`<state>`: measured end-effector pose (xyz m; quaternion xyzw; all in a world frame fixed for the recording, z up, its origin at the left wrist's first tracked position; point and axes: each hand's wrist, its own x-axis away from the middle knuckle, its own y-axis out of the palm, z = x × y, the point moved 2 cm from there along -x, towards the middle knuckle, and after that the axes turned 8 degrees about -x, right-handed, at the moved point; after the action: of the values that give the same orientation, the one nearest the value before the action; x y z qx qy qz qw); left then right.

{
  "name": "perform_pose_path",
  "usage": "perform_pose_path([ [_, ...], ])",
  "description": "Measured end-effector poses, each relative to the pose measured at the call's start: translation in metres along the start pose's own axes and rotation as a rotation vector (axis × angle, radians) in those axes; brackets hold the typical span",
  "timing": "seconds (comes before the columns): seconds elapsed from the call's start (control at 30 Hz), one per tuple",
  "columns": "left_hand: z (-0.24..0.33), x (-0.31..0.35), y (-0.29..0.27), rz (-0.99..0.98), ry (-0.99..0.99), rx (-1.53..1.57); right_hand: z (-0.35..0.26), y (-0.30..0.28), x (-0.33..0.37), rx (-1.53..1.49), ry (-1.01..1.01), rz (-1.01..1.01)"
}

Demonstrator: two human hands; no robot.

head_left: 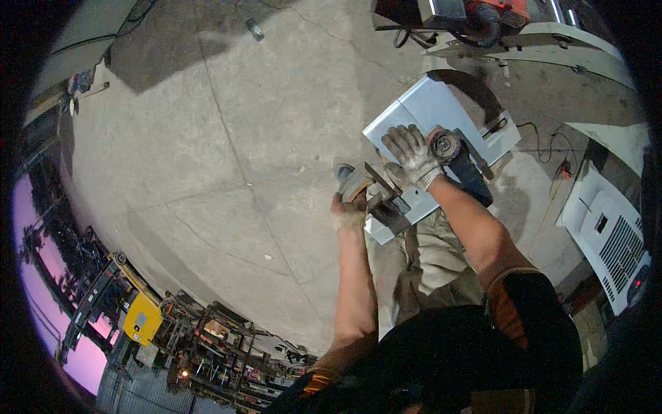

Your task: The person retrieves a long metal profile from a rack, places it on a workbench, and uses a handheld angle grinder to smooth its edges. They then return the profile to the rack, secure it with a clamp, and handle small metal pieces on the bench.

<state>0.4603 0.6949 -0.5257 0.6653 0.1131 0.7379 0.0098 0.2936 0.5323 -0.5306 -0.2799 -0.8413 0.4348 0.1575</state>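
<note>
A light blue-grey sheet-metal panel (pixel 420 103) lies tilted in front of my legs. My right hand (pixel 412 152), in a pale work glove dirty with grey, rests flat on it with its fingers spread. Right beside that hand is an angle grinder with a round, dark, worn-looking disc (pixel 445 144) and a dark body (pixel 472 183). My left hand (pixel 350 209), also gloved, is closed around a flat grey and tan piece (pixel 355 185) at the panel's left edge; its kind is unclear. Dark blocky metal parts (pixel 389 210) sit between my hands, partly over the panel.
Beyond the panel, a white machine frame (pixel 545 55) with an orange part stands at the upper right. A white vented cover (pixel 607 228) and thin cables (pixel 552 148) lie to the right. Yellow machinery (pixel 143 319) and metal racks are at lower left. A small object (pixel 254 29) lies on the concrete floor.
</note>
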Motion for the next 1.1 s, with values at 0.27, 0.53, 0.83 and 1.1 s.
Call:
perform_pose_path([
  [0.27, 0.006, -0.025, -0.007, 0.008, 0.062, -0.505, 0.0, 0.005, 0.004, -0.014, 0.028, -0.046],
  [0.53, 0.005, -0.067, -0.058, -0.114, 0.165, -0.425, 0.002, 0.005, 0.001, 0.005, 0.032, -0.06],
  [0.83, 0.013, -0.062, -0.066, 0.065, 0.259, -0.543, 0.0, 0.006, 0.003, -0.03, 0.032, -0.038],
  [1.1, 0.011, -0.036, -0.034, 0.034, 0.263, -0.563, -0.001, -0.003, -0.001, -0.058, 0.019, -0.028],
])
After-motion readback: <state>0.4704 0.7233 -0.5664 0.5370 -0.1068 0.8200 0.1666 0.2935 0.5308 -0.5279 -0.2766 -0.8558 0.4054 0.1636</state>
